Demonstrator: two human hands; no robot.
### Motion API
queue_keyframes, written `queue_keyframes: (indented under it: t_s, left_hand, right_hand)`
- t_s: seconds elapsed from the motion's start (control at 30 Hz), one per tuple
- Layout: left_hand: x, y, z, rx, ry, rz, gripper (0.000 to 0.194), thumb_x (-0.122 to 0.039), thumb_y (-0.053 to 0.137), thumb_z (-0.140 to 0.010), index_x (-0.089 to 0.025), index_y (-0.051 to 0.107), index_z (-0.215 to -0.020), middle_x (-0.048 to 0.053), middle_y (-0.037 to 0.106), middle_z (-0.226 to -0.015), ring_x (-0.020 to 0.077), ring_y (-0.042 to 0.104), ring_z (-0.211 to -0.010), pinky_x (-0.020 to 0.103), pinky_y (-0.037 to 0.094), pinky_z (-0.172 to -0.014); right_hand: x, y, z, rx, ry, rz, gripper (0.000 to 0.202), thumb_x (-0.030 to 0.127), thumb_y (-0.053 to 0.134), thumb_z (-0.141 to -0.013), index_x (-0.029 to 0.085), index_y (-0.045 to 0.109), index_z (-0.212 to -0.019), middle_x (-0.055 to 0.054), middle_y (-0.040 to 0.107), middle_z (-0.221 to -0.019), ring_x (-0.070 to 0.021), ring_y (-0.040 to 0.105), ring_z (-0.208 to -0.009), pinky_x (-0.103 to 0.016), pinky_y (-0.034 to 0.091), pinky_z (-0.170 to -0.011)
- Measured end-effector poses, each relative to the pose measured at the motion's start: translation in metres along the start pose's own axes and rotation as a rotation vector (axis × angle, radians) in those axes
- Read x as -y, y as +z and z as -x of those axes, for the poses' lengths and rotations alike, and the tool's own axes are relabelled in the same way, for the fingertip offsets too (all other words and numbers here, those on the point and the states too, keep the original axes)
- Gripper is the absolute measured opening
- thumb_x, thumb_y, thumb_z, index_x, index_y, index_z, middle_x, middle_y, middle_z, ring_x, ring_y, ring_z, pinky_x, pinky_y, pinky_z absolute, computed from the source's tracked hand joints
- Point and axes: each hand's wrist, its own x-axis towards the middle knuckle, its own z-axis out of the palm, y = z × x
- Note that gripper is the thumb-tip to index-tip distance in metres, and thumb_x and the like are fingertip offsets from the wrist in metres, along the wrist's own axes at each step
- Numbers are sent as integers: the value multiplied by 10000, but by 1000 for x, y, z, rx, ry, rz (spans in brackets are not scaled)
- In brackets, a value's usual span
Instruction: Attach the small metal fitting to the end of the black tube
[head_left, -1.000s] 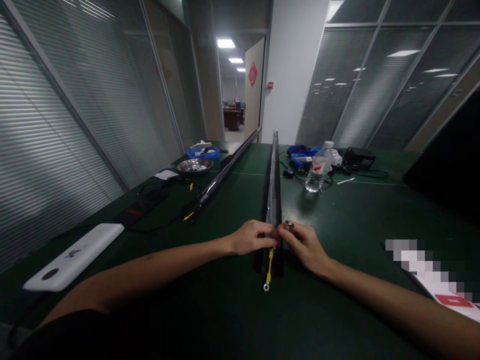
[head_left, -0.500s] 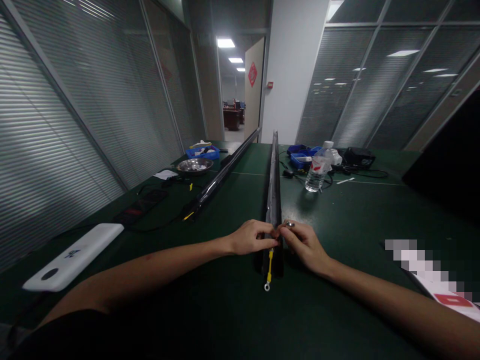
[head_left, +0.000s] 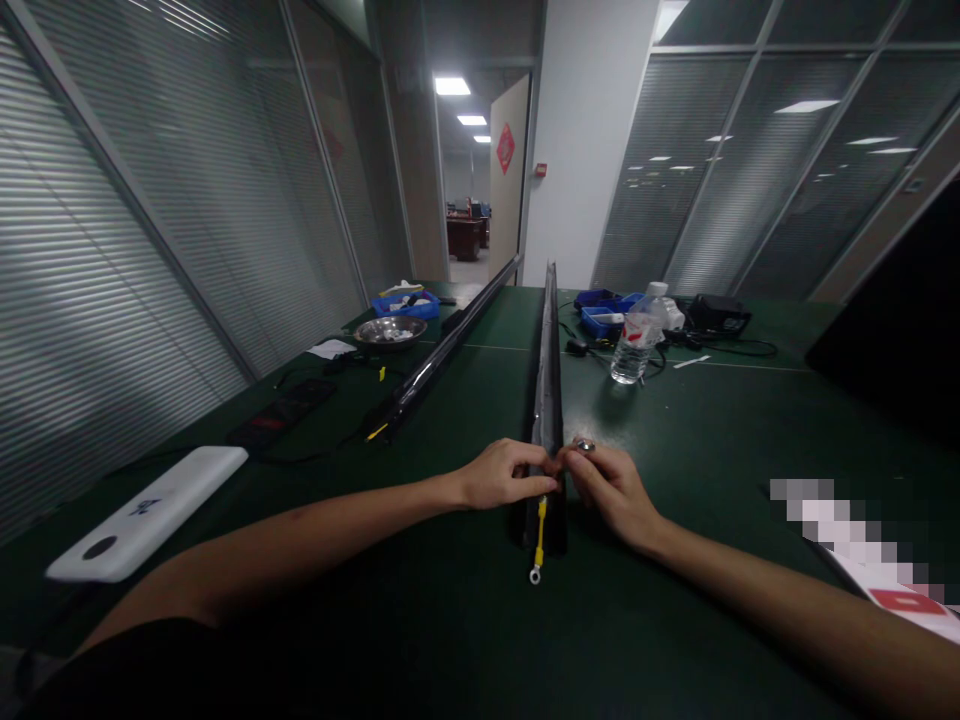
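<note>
Black channel bar (head_left: 548, 390), running between the two hands, its near end poking out just on the near side of the fingertips, the rest stretching straight away ahead of them. I've got the left hand (head_left: 504, 475) coming in over it from the left, fingers bent, thumb reaching across the channel; whether it truly grips, I can't tell. Right hand (head_left: 609, 490) at the bar's right edge, thumb and forefinger drawn together, tips near the left's, something small and shiny at a finger; what's in that pinch is hidden from me. Just below the left fingertips, a yellow lead (head_left: 541, 530) tipped with a metal ring terminal (head_left: 535, 576). Ahead and left of the left hand, a second bar (head_left: 442, 350) lies slanted, a steel bowl (head_left: 375, 345) further out. Well to that hand's left, a white case (head_left: 150, 515). Ahead of the right hand, an upright water bottle (head_left: 634, 345), blue bins (head_left: 598, 322) beside it.
</note>
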Motion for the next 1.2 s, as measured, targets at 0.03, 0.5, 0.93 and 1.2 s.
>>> queue_keyframes:
  t_s: [0.03, 0.5, 0.93, 1.2]
  left_hand:
    - [0, 0, 0, -6, -1, -1, 281, -391, 649, -988, -121, 721, -962, -2, 593, -811, 115, 513, -676, 204, 358, -614]
    - [-1, 1, 0, -12, -2, -42, 241, -364, 677, -969, -127, 697, -928, -9, 590, -809, 108, 526, -686, 196, 370, -635]
    - [3, 0, -2, 42, 52, 44, 211, -311, 646, -1001, -148, 779, -1005, 37, 694, -968, 185, 647, -899, 234, 452, -816]
    - [4, 1, -1, 1, 1, -41, 249, -371, 679, -981, -131, 741, -975, 7, 644, -840, 126, 556, -716, 207, 386, -665]
  right_hand:
    - [0, 0, 0, 4, 3, -16, 374, 446, 517, -1093, 181, 734, -943, -11, 612, -747, -137, 522, -574, -252, 409, -517]
    - [5, 1, -3, 24, -75, 24, 392, 422, 510, -1102, 180, 729, -886, -12, 601, -754, -141, 524, -606, -262, 419, -580]
    - [2, 1, -2, 33, -4, -2, 299, 384, 596, -1065, 181, 706, -875, 16, 611, -727, -121, 518, -578, -245, 422, -576]
    - [3, 0, -2, -12, -50, 35, 353, 376, 528, -1095, 182, 724, -875, 3, 606, -733, -127, 510, -577, -252, 408, -564]
